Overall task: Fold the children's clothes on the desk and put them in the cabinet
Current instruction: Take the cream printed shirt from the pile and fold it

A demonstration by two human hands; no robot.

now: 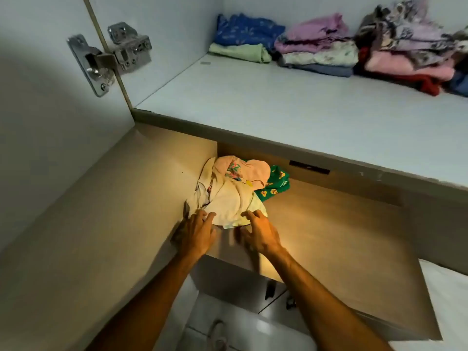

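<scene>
Left hand [196, 230] and right hand [260, 229], both spread open, touch the clothes pile [233, 196] (lower shelf [329, 224]).

Both open hands, left [196, 230] and right [260, 230], at the clothes pile [228, 196].

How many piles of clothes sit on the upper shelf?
3, all at the back: a left pile with blue on top, a middle pile with purple on top, and a right pile running past the frame edge, so more may be hidden.
</scene>
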